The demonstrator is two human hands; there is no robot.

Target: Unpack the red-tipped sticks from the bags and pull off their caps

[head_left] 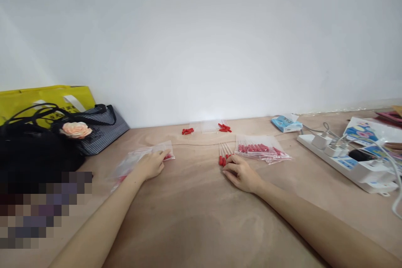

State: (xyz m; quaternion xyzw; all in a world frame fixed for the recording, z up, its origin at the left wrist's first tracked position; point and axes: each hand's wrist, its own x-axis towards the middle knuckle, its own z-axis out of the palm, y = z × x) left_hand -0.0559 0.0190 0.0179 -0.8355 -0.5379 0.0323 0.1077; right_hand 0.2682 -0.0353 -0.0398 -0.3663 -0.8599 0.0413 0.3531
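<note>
My left hand (152, 164) rests on clear zip bags (133, 160) at the left, its bent fingers at the right end of one where red shows through. My right hand (241, 174) has curled fingers at the red bulbs of a small group of droppers (221, 160), which have thin clear stems pointing away from me. The fingertips hide part of the nearest bulb. Just beyond this hand lie stacked zip bags of red-bulbed droppers (257, 148). Farther back, against the wall, are two small piles of red-bulbed droppers, one left (187, 131) and one right (225, 127), with clear plastic between them.
A white power strip (333, 157) with plugs and cables lies at the right, near a blue tissue pack (286, 123) and printed sheets (366, 132). On the left stand a striped bag (105, 127), a yellow bag (78, 96) and a black bag (34, 150). The wall closes off the back.
</note>
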